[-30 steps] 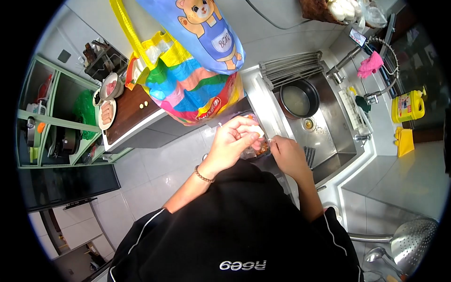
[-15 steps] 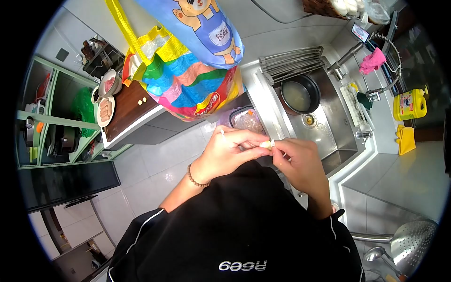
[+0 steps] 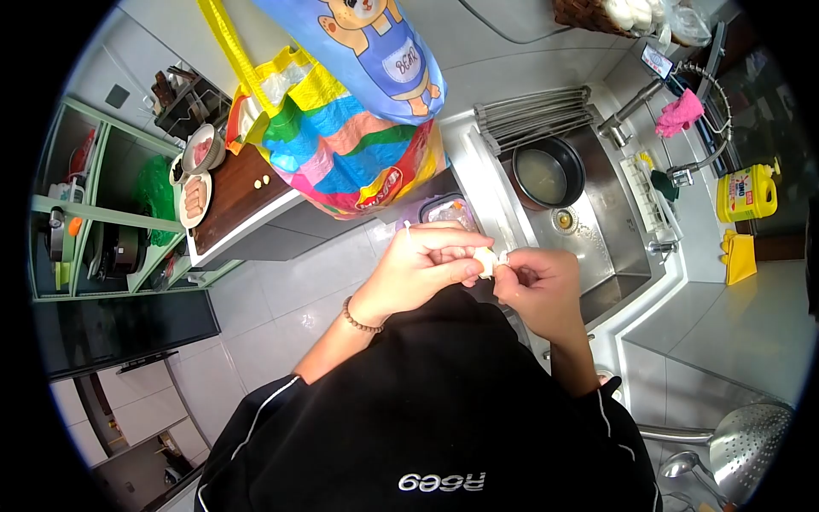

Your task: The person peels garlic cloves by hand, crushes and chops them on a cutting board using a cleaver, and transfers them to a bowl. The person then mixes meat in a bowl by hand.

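Observation:
My left hand (image 3: 426, 266), with a beaded bracelet on its wrist, pinches a small pale piece like a garlic clove (image 3: 485, 261) between thumb and fingers. From the right, my right hand (image 3: 540, 288) is closed on a thin whitish bit (image 3: 502, 258) at the side of the clove, perhaps its skin. Both hands are in front of my chest, fingertips almost touching. Beyond them is a lined bin (image 3: 444, 211), its lower part hidden by my left hand. Two small pale cloves (image 3: 261, 182) lie on the brown counter.
A dark pot (image 3: 548, 173) stands in the steel sink (image 3: 597, 247) under a rolled rack (image 3: 533, 119). Striped bag (image 3: 341, 145) and blue bear bag (image 3: 388, 64) sit behind. Sausages lie on a plate (image 3: 193, 218) beside a bowl (image 3: 203, 148). A yellow bottle (image 3: 746, 193) stands right.
My hands have come together from slightly apart, and my right hand has moved onto the clove's side. The clove has shifted a little to the right and down, away from over the bin.

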A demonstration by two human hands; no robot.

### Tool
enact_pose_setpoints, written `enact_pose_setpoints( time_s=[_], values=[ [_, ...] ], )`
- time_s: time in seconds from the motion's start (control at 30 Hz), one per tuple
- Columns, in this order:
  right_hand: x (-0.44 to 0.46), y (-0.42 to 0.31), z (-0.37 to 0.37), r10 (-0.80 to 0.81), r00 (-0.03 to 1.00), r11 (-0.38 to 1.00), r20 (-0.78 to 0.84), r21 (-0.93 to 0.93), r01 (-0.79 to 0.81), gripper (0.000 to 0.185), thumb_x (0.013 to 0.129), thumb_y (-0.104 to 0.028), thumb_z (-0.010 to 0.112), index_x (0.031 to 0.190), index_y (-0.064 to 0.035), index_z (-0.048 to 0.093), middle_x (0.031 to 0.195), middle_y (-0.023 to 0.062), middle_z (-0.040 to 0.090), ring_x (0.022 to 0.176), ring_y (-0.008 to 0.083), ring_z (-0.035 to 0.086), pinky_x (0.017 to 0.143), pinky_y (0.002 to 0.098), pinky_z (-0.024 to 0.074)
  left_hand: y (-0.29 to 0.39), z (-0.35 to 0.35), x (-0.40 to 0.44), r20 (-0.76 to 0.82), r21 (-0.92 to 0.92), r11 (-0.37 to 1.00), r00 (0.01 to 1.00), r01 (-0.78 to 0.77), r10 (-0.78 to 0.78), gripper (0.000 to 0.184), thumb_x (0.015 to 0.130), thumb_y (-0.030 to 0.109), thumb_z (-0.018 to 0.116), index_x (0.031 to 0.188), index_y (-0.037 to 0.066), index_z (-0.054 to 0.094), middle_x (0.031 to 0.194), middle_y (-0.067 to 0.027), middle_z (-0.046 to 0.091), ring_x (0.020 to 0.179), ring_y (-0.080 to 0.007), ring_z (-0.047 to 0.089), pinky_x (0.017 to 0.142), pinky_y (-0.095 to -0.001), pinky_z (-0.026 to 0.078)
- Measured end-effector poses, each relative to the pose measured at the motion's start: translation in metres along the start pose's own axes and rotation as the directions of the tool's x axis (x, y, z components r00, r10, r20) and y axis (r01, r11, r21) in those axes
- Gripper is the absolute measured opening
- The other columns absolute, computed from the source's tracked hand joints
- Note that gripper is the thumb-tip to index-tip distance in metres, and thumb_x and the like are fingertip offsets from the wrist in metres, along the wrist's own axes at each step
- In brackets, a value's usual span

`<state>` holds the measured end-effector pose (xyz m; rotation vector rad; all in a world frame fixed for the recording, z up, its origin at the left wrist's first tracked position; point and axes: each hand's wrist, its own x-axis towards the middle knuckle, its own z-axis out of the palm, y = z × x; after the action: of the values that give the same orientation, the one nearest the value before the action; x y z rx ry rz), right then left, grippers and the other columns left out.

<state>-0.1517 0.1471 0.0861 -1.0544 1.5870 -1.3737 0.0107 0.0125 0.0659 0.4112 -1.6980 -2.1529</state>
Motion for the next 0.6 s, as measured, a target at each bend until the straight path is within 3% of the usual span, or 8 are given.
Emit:
enact_pose_setpoints(
  time_s=[0.1,0.2,0.3,0.4,0.43,0.53,0.6],
  values=[
    [0.002,-0.003,0.005,0.055,0.998,0.998,-0.031,0.045,-0.054,0.006,0.085,-0.001,0.070,0.082,0.0036,0.070,0.063,-0.0011,0.061,0.058,0.0007,0.051,0.051,0.0208,0.0399,-0.011,0.004,-0.002,-0.025,-0.147,0.988,0.999,0.043,-0.047,0.033,0.096,0.001,0.066,0.128,-0.005,0.063,0.105,-0.0076,0.071,0.085,-0.0105,0.067,0.077,-0.0239,0.057],
    [0.003,0.001,0.006,-0.035,0.999,0.994,-0.009,-0.106,0.033,0.004,0.086,0.006,0.066,0.084,0.0045,0.070,0.064,-0.0016,0.062,0.057,0.0010,0.053,0.049,0.0194,0.0395,-0.015,0.008,0.000,-0.034,-0.175,0.983,0.998,0.051,-0.058,0.034,0.097,0.002,0.066,0.129,-0.006,0.061,0.108,-0.0089,0.071,0.091,-0.0117,0.068,0.080,-0.0248,0.058],
    [0.004,0.005,0.008,-0.059,0.998,0.996,-0.004,-0.072,0.059,0.005,0.087,0.006,0.066,0.084,0.0041,0.070,0.065,-0.0005,0.063,0.057,0.0015,0.053,0.049,0.0196,0.0403,-0.017,0.007,0.001,-0.026,-0.261,0.960,0.993,0.101,-0.111,0.033,0.096,0.001,0.067,0.128,-0.006,0.062,0.109,-0.0108,0.071,0.097,-0.0141,0.069,0.085,-0.0269,0.058],
    [0.005,0.014,0.006,0.040,0.994,0.991,-0.104,0.129,-0.026,0.006,0.088,0.006,0.065,0.085,0.0046,0.070,0.066,0.0012,0.064,0.057,0.0032,0.056,0.052,0.0200,0.0432,-0.017,0.004,0.002,-0.041,-0.347,0.931,0.990,0.110,-0.133,0.032,0.094,-0.003,0.067,0.125,-0.007,0.062,0.111,-0.0148,0.071,0.101,-0.0183,0.070,0.088,-0.0310,0.060],
    [0.006,0.018,0.001,0.042,0.993,0.988,-0.107,0.149,-0.026,0.009,0.089,0.001,0.067,0.093,0.0065,0.073,0.072,0.0036,0.069,0.063,0.0053,0.062,0.056,0.0200,0.0481,-0.016,0.004,0.001,-0.053,-0.369,0.924,0.990,0.102,-0.130,0.031,0.093,-0.005,0.067,0.124,-0.008,0.062,0.112,-0.0165,0.071,0.102,-0.0200,0.071,0.089,-0.0327,0.060],
    [0.003,0.005,0.009,0.068,0.968,0.992,-0.243,0.117,-0.040,0.011,0.090,0.001,0.067,0.098,0.0070,0.072,0.077,0.0048,0.070,0.066,0.0061,0.063,0.058,0.0209,0.0499,-0.022,0.005,0.001,-0.137,-0.254,0.967,0.990,0.009,-0.045,0.031,0.090,-0.008,0.069,0.120,-0.009,0.062,0.112,-0.0179,0.071,0.099,-0.0208,0.072,0.088,-0.0317,0.060],
    [-0.002,0.004,0.010,-0.018,0.981,1.000,-0.191,0.009,0.020,0.013,0.092,0.000,0.067,0.102,0.0061,0.072,0.081,0.0071,0.071,0.069,0.0071,0.064,0.059,0.0218,0.0506,-0.015,0.010,-0.001,-0.184,-0.207,0.978,0.982,0.013,-0.052,0.031,0.088,-0.007,0.072,0.118,-0.006,0.066,0.109,-0.0150,0.072,0.099,-0.0187,0.072,0.088,-0.0302,0.060]
  ],
)
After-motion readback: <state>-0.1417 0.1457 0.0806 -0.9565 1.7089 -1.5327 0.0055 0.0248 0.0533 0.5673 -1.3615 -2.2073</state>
